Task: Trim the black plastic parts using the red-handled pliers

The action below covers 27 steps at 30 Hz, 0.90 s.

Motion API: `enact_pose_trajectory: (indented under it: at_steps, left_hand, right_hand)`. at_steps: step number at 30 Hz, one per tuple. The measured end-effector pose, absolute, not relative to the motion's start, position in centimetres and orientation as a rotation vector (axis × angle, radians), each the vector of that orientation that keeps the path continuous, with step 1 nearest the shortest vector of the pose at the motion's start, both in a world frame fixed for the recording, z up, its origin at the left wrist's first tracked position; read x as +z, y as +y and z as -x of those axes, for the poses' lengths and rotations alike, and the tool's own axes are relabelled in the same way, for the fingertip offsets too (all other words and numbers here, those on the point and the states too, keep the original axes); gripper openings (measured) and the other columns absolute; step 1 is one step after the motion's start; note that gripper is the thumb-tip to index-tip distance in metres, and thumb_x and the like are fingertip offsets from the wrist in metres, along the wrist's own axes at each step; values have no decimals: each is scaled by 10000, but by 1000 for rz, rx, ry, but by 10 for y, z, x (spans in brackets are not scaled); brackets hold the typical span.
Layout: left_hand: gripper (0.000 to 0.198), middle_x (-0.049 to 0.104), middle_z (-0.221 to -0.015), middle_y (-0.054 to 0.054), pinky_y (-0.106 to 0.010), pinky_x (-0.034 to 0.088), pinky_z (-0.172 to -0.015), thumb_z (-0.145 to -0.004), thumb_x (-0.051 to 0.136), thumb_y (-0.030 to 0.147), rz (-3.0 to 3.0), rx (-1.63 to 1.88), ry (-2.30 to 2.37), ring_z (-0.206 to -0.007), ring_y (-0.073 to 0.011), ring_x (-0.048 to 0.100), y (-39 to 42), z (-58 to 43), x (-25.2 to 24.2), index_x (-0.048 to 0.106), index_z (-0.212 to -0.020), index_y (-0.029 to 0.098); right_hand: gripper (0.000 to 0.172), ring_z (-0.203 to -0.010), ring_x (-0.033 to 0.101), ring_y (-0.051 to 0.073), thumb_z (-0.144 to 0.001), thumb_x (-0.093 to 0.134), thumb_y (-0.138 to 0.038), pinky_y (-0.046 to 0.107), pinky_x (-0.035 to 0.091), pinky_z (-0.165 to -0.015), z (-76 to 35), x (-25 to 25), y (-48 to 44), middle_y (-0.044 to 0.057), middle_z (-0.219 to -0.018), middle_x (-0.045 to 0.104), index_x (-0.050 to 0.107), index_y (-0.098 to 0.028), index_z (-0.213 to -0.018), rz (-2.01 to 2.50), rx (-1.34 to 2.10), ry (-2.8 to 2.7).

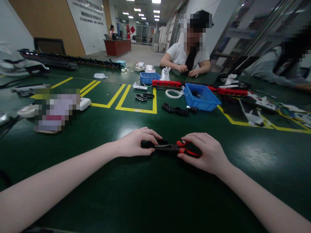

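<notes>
Keep your left hand point(134, 144) pressed down on the small black part point(149, 143) so it cannot slide on the green surface point(155, 194), and let the pliers point(175, 148) do the gripping. Your left fingers curl closed over that part, holding it flat. Your right hand point(206, 154) wraps the red-and-black handles, closed around them; squeeze evenly and keep the tool level with the surface so the thin nose stays lined up on the part.

The black part is short, dark and glossy, mostly hidden under your fingers, so its exact shape is unclear. It lies just in front of you, at the tip of the pliers, between your two hands. Similar black pieces point(176, 109) lie farther off, beside a blue bin point(202, 103), well apart from your work.
</notes>
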<state>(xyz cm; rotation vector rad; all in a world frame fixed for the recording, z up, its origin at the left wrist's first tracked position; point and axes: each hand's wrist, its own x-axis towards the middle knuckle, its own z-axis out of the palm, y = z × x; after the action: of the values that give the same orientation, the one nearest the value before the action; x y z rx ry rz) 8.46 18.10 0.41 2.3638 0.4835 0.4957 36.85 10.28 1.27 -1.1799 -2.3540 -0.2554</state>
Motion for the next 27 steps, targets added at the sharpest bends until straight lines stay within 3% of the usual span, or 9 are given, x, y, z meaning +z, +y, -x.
enact_pose_trajectory:
  at_steps: [11,27]
  left_hand:
    - [140,641,-1279,-47,-411,448,-1024,-839,670,192,-2365,500,475,-1172,-227,576,182,-84,3,696,-977,198]
    - [70,662,-1240,-52,-419,450,-990,-844,693,228,-2375,490,451,-1122,-227,595,184,-85,1,682,-895,180]
  right_hand:
    - [349,-882,681,269,-810,713,-455,427,511,-780,-370,11,104,104,-948,734,619,-192,-1018,1177,-354,-2322]
    - [307,-833,636,224,-853,661,-457,361,537,-701,-362,9,102,87,-933,698,617,-193,-1001,1248,-61,-2342]
